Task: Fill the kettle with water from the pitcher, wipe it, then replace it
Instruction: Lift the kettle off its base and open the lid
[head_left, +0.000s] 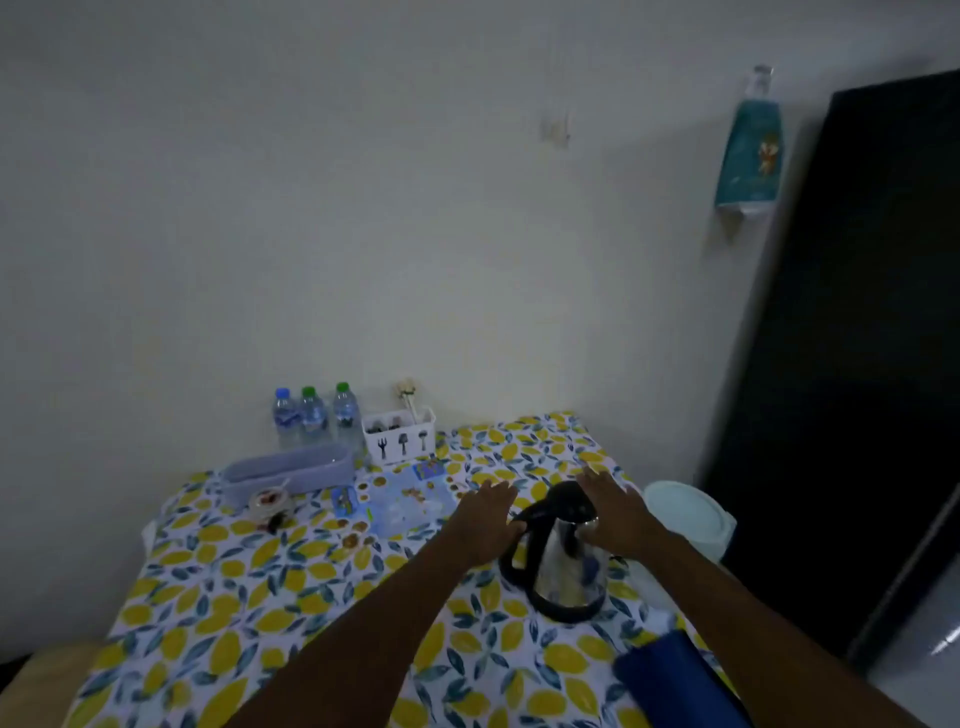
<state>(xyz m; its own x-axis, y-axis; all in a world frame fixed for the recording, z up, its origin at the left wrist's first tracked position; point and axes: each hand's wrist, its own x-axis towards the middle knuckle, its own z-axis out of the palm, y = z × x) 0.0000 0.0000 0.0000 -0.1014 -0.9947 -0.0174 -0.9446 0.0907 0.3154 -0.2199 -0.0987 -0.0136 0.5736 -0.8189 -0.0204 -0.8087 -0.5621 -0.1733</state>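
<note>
Hands first: I have both reaching out over the lemon-print cloth (249, 587), one on each side of the kettle (563, 564). My left hand (485, 519) lies flat with fingers spread, its thumb touching the black handle; it grips nothing. My right hand (615, 512) is spread too, palm down against the kettle's far upper side by the lid; I cannot tell whether it presses the metal. Between the two hands the steel kettle stands upright on its dark base. Just below my right forearm sits a blue object (670, 680), blurred. Beyond the right hand a pale round container (685, 514) sits at the table's edge. Well beyond my left hand stand three bottles (314, 415) and a white cutlery caddy (399, 441) by the wall.
</note>
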